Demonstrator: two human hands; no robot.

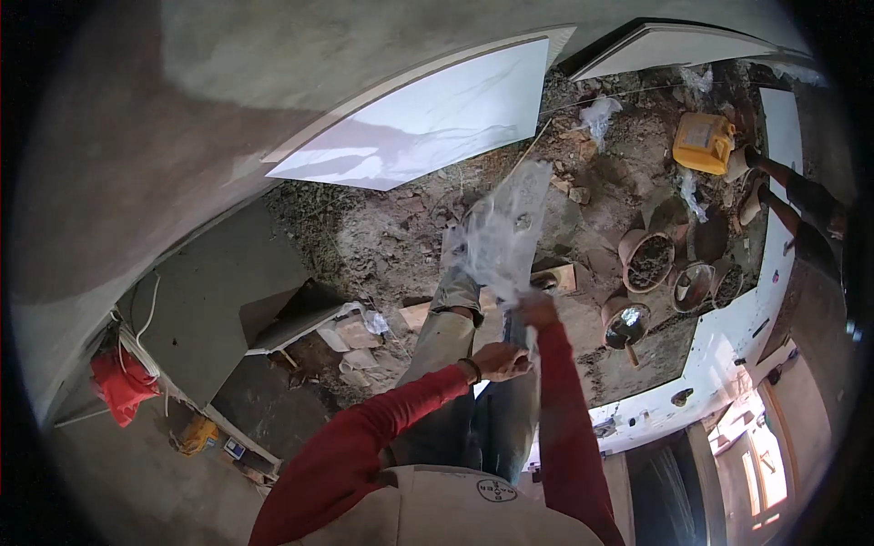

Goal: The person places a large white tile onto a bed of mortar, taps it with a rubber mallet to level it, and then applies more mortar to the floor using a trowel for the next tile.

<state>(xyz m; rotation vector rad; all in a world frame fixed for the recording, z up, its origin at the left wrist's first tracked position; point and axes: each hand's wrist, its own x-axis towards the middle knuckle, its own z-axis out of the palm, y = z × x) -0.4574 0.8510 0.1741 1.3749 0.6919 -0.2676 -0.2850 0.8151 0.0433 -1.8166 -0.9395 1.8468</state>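
1. The right hand (539, 311) is closed around the gathered near end of a clear plastic sheet (506, 235).
2. That sheet spreads out on the far side of the hand, above the rubble-strewn floor (391, 223) and overlapping the person's lower legs in view.
3. The left hand (499, 362), with a dark band (471, 369) at its wrist, is just nearer and to the left; its fingers are bunched narrowly beside a trailing strip of the plastic, but I cannot tell whether they grip it.
4. On the far side, a white veined slab (428, 118) leans against the wall.
5. Right of the hands stand several buckets, one (647, 261) with dark contents.
6. Farther right, a yellow jerrycan (701, 143) is near another person's feet (750, 202).
7. A red bag (124, 384) hangs at the left.
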